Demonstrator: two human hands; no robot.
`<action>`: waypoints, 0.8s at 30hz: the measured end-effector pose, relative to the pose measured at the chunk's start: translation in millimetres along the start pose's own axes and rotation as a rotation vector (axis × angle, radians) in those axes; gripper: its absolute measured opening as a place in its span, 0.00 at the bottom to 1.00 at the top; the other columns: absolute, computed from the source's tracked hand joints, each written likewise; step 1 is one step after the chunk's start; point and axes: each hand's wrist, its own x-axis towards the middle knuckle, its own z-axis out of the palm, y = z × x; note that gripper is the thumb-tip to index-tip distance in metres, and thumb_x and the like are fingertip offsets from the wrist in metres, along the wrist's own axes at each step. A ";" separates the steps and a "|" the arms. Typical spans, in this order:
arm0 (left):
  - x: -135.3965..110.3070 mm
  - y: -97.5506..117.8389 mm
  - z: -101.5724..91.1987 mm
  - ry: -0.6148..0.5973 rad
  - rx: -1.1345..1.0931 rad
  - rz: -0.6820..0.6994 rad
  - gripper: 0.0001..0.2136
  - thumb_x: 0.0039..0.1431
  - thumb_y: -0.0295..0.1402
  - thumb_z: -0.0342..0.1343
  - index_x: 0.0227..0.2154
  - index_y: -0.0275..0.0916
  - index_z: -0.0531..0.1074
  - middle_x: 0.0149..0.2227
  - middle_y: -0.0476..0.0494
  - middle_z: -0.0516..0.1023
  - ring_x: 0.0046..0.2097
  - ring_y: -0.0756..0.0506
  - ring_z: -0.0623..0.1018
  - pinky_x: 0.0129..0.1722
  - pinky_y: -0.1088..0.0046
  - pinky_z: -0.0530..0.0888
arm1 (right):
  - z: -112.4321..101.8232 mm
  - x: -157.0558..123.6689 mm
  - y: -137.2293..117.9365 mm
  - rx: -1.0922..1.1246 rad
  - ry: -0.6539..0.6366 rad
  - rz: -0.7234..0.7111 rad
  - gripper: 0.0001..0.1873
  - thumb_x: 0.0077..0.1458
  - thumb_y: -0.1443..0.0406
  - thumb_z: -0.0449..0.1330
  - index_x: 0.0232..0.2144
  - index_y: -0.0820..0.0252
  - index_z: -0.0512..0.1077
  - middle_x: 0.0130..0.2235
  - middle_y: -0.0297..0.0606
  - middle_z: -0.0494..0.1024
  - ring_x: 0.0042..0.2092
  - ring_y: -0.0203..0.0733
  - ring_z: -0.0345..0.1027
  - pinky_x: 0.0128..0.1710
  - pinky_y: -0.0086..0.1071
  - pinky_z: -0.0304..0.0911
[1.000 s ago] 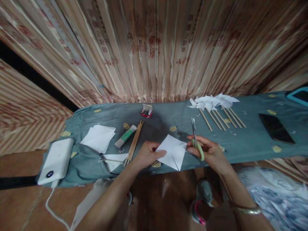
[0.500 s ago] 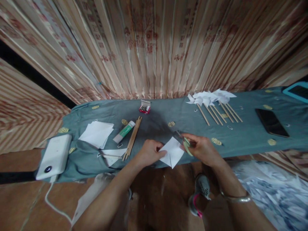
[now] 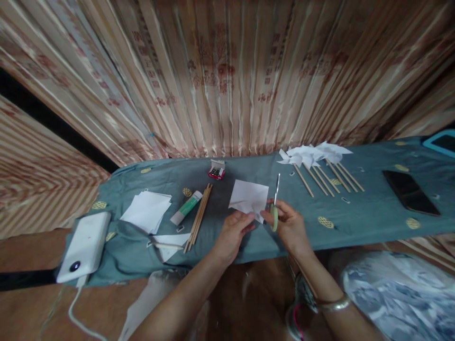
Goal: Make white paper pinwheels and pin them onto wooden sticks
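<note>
A square of white paper [image 3: 250, 194] with cuts in its near part is held over the cloth. My left hand [image 3: 234, 232] pinches its near edge between thumb and fingers. The scissors [image 3: 275, 208], with light green handles, stay in my right hand [image 3: 289, 225], blades pointing up and away from me. My right thumb and fingertips also reach the paper's near right corner. Left of my hands lies a bundle of thin wooden sticks [image 3: 199, 215], beside a green and white box [image 3: 186, 207]. Beyond the sticks stands a small open red box [image 3: 216, 169] of small shiny pieces.
Paper pinwheels on sticks [image 3: 313, 156] lie at the back right. A dark phone [image 3: 410, 192] is farther right. To the left are a paper stack [image 3: 147, 210], a pencil on a paper piece [image 3: 167, 245] and a white power bank [image 3: 85, 246] with a cable. A curtain [image 3: 220, 76] hangs behind.
The paper has turned and moved up, away from me. My right hand has swung the scissors from the paper's side to an upright angle, and its fingers now touch the paper.
</note>
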 end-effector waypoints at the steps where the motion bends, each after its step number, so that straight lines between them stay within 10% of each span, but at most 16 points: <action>1: 1.4 -1.3 0.2 0.040 0.004 0.016 0.16 0.34 0.40 0.71 0.21 0.34 0.73 0.29 0.46 0.76 0.34 0.49 0.74 0.36 0.73 0.71 | 2.8 -1.4 1.3 0.005 -0.001 0.006 0.28 0.27 0.55 0.74 0.33 0.58 0.73 0.21 0.27 0.74 0.23 0.33 0.63 0.24 0.28 0.59; 13: 5.6 10.6 -8.9 0.138 0.048 0.057 0.18 0.33 0.38 0.70 0.28 0.34 0.77 0.30 0.43 0.79 0.33 0.45 0.76 0.30 0.72 0.71 | 5.8 -15.5 4.5 0.083 -0.134 0.137 0.25 0.30 0.56 0.74 0.32 0.58 0.75 0.25 0.29 0.76 0.26 0.34 0.64 0.29 0.28 0.62; 24: 19.7 31.6 -28.3 0.236 0.156 0.284 0.14 0.37 0.36 0.68 0.28 0.34 0.76 0.28 0.44 0.79 0.29 0.46 0.76 0.27 0.72 0.72 | -0.9 -48.8 19.0 -0.122 -0.629 0.197 0.22 0.50 0.49 0.62 0.42 0.57 0.73 0.31 0.34 0.74 0.31 0.37 0.64 0.31 0.29 0.59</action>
